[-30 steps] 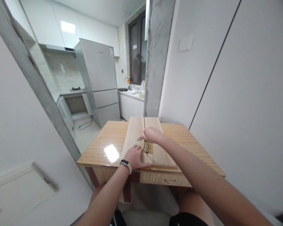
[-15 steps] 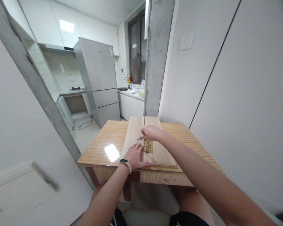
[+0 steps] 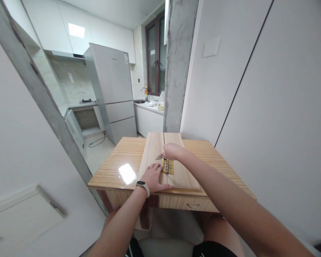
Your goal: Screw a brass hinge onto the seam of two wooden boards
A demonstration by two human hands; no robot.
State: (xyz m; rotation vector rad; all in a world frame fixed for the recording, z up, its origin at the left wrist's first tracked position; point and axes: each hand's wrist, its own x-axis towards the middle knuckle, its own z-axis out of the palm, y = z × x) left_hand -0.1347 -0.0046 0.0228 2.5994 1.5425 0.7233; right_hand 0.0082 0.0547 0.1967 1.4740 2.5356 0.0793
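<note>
Two pale wooden boards [image 3: 153,150] lie side by side on a striped wooden table [image 3: 115,167]. A brass hinge [image 3: 168,166] spans the seam between them. My left hand [image 3: 153,177], with a band on its wrist, lies flat and open on the left board next to the hinge. My right hand [image 3: 173,151] is closed in a pinch just above the hinge, over a small cluster of screws [image 3: 159,157]. What its fingertips hold is too small to make out.
A drawer with a dark handle [image 3: 192,205] sits under the table's front edge. A white wall [image 3: 256,89] and a concrete pillar [image 3: 178,64] stand right behind the table. A grey fridge [image 3: 112,89] and a kitchen counter [image 3: 149,107] are further back left.
Both hands have barely shifted. My right hand stays pinched above the hinge and my left hand stays flat on the left board.
</note>
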